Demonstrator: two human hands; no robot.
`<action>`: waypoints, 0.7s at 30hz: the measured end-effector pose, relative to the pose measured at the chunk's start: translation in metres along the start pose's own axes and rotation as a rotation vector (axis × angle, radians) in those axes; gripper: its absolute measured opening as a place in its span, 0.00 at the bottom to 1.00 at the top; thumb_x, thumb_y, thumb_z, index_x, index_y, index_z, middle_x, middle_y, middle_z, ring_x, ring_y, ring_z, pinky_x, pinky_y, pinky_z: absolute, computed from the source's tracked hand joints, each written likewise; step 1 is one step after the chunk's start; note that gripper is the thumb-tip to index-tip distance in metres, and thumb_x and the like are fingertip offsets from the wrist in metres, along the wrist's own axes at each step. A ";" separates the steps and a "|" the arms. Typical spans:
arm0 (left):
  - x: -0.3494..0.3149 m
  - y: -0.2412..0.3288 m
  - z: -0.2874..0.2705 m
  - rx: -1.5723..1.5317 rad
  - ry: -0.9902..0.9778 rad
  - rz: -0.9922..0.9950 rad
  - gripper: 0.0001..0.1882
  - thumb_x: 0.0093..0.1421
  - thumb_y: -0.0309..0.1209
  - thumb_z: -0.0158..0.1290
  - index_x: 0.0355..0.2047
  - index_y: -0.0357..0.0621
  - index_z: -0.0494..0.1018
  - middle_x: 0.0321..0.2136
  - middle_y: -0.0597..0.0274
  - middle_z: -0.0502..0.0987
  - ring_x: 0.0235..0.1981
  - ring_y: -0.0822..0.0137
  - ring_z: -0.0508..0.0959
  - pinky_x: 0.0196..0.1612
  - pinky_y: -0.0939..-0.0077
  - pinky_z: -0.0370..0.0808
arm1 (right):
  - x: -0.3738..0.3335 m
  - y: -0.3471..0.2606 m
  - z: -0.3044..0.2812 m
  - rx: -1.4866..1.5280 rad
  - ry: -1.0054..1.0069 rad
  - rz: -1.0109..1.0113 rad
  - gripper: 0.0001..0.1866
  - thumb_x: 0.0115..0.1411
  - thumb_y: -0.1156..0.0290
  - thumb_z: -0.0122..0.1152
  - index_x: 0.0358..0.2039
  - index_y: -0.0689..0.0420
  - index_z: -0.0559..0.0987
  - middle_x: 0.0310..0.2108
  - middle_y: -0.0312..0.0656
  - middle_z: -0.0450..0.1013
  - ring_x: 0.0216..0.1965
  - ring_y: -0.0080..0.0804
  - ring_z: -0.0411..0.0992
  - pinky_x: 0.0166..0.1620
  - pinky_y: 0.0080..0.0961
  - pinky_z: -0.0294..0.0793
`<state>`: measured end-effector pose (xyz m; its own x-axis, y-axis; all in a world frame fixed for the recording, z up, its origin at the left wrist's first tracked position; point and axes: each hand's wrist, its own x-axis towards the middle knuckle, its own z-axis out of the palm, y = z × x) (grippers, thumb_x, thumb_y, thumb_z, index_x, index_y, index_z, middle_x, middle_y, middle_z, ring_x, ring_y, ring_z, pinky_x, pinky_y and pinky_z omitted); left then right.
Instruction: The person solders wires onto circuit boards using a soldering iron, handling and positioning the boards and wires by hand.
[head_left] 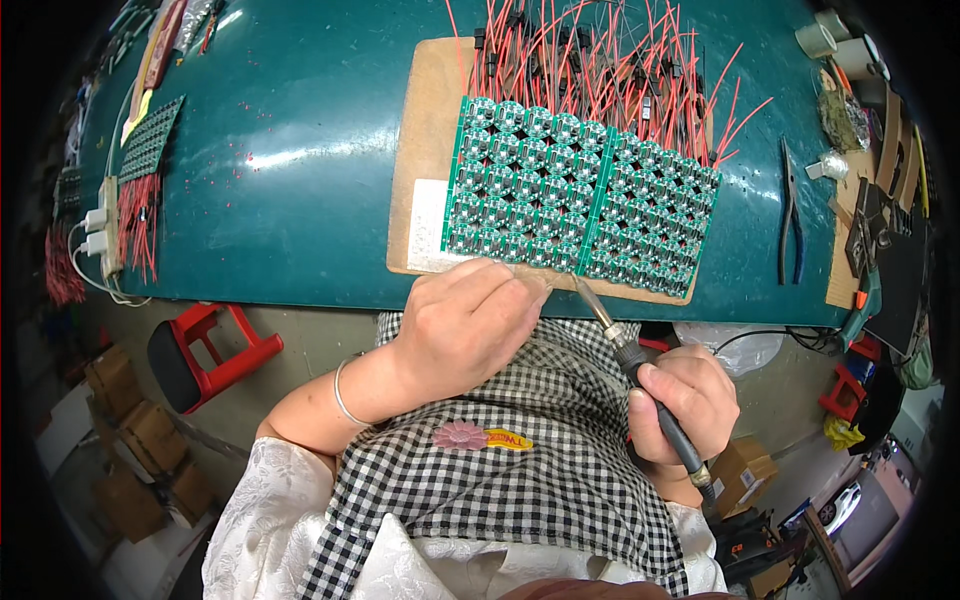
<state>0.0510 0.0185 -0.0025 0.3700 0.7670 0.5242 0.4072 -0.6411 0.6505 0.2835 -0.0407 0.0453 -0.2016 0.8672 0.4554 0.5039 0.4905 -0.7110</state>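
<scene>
My right hand [690,402] grips a soldering iron [665,415] by its dark handle, the tip pointing up and left to the near edge of a green circuit board panel [520,185]. Close to that tip, my left hand [467,325] is closed in a pinch at the panel's near edge; what its fingers hold is too small to make out. The panel carries rows of small round boards and lies tilted on a brown board [425,120]. Red and black wires [590,65] stick out beyond its far edge. A white label sheet [427,225] lies by its left side.
Pliers [791,225] with dark handles lie right of the panel on the green table [300,200]. At the left are a power strip [108,235] and another wired panel [150,140]. Tools and rolls crowd the right end. A red stool [215,350] stands below the table's front edge.
</scene>
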 end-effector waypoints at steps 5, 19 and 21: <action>-0.001 0.000 -0.001 0.004 -0.012 -0.005 0.10 0.47 0.15 0.65 0.30 0.34 0.78 0.18 0.60 0.71 0.17 0.64 0.73 0.20 0.71 0.69 | 0.002 -0.002 0.001 -0.015 -0.019 0.015 0.12 0.44 0.79 0.71 0.32 0.62 0.83 0.23 0.41 0.74 0.21 0.36 0.73 0.23 0.28 0.72; -0.003 0.005 -0.015 0.041 -0.066 -0.068 0.10 0.47 0.15 0.65 0.30 0.36 0.79 0.18 0.61 0.72 0.18 0.64 0.74 0.20 0.72 0.69 | 0.004 -0.003 -0.011 0.008 0.001 0.047 0.10 0.45 0.77 0.70 0.31 0.62 0.82 0.22 0.43 0.74 0.19 0.37 0.73 0.24 0.28 0.74; -0.006 0.004 -0.023 0.054 -0.047 -0.084 0.10 0.47 0.15 0.65 0.30 0.37 0.79 0.18 0.62 0.73 0.18 0.66 0.73 0.20 0.73 0.68 | 0.000 -0.002 -0.015 0.041 0.062 0.071 0.10 0.46 0.75 0.69 0.31 0.62 0.82 0.21 0.43 0.74 0.19 0.37 0.73 0.24 0.29 0.74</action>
<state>0.0312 0.0117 0.0101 0.3710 0.8169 0.4417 0.4827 -0.5760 0.6598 0.2948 -0.0434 0.0543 -0.1140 0.8936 0.4342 0.4797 0.4322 -0.7636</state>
